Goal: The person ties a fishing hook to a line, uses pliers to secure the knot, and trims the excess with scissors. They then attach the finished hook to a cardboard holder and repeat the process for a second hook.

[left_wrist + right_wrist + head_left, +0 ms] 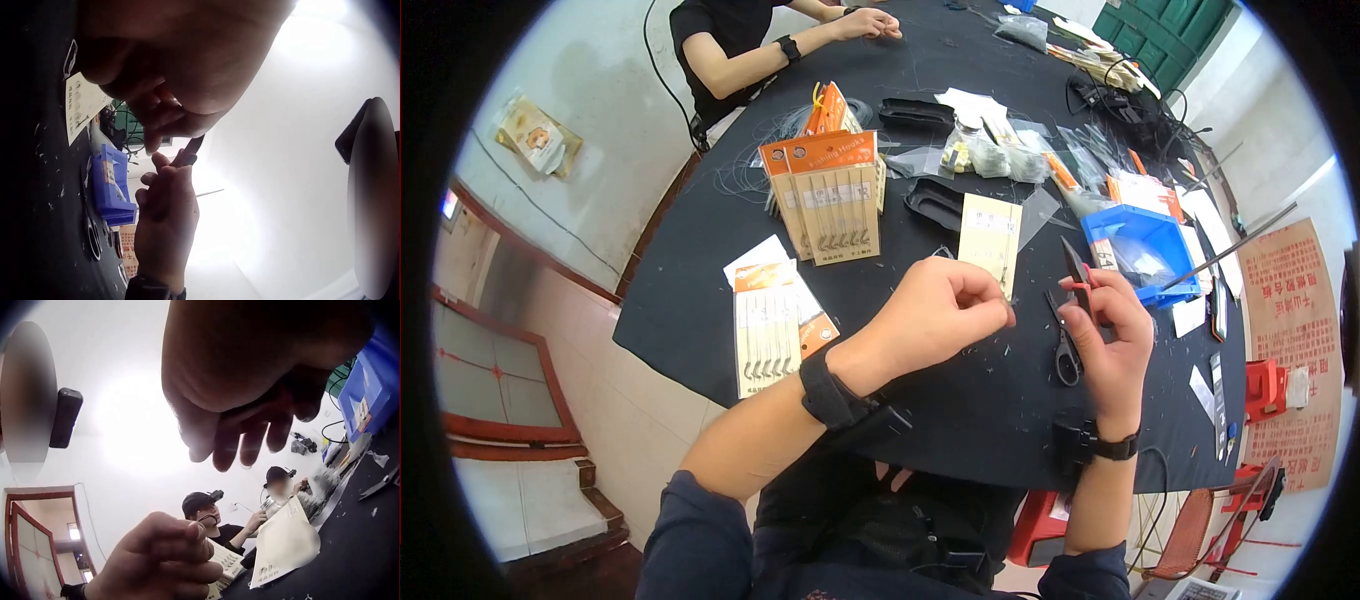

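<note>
Fingers (992, 312) of the left hand (935, 315) pinch a tiny piece, too small to identify, just above the table (690, 300). The right hand (1118, 335) grips black snips (1072, 262), tip up, just beside that pinch. Clean work here likely calls for a steady pinch, with the blade brought close before it closes. Scissors (1065, 350) lie under the hands. Beyond sit a card (990, 232), a blue bin (1168, 262), hook packs (832, 195) and, farthest, a second person (720, 50).
</note>
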Tool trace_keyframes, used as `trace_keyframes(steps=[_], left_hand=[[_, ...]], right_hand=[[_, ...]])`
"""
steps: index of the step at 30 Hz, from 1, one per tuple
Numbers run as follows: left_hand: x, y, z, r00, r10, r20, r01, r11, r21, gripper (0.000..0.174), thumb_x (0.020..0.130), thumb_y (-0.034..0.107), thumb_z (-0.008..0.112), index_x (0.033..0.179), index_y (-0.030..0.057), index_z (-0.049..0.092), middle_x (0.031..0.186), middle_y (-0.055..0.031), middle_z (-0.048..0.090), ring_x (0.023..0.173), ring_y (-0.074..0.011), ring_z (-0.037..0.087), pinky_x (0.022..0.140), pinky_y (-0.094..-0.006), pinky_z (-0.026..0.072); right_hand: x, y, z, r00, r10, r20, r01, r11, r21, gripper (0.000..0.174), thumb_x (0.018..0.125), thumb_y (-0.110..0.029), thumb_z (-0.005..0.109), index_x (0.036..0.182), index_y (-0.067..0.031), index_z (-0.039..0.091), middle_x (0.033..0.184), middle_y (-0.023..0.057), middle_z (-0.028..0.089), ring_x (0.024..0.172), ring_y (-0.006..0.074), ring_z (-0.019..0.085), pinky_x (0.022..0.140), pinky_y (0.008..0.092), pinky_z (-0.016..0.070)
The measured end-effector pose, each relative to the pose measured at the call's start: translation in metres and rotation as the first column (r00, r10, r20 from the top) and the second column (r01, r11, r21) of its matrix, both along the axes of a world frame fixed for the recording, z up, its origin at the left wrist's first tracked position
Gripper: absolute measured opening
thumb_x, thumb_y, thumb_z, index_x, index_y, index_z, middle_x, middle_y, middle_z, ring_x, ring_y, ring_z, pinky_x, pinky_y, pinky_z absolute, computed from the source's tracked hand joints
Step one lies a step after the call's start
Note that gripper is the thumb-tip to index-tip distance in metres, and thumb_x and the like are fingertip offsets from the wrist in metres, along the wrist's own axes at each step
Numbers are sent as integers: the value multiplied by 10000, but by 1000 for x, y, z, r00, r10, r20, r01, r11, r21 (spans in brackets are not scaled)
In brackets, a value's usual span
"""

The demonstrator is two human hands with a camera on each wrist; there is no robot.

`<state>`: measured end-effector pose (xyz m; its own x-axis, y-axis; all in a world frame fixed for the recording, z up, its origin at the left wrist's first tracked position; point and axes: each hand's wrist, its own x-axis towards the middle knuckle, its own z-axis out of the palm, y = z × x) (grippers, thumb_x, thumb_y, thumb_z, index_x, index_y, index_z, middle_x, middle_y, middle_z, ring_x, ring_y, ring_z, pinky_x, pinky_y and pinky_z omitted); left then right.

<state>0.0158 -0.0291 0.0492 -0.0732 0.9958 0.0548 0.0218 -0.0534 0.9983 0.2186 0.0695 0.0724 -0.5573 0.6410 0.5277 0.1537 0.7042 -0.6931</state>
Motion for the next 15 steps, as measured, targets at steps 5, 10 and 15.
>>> trace_keyframes(steps=[5,10,15], left_hand=[[-1,-2,1,991,130,39,-133,989,71,154,908,94,611,886,-19,714,753,10,665,661,-8,533,582,-178,405],[-1,-1,-1,982,181,59,-187,974,125,158,915,102,618,893,-22,713,769,11,664,680,-8,536,600,-178,419],[-1,-1,-1,981,187,48,-192,973,131,151,912,95,620,897,-25,711,774,12,664,688,-8,535,608,-178,423]], right_hand=[[3,0,0,999,43,14,-41,989,-144,223,794,-130,743,718,-8,572,885,72,559,708,156,484,672,259,397],[0,-3,0,994,102,45,-95,987,-133,193,787,-130,747,754,3,612,885,80,566,769,170,519,699,276,407],[-5,-6,0,996,84,27,-75,970,-231,155,809,-139,738,809,4,677,890,83,603,748,161,525,674,273,417]])
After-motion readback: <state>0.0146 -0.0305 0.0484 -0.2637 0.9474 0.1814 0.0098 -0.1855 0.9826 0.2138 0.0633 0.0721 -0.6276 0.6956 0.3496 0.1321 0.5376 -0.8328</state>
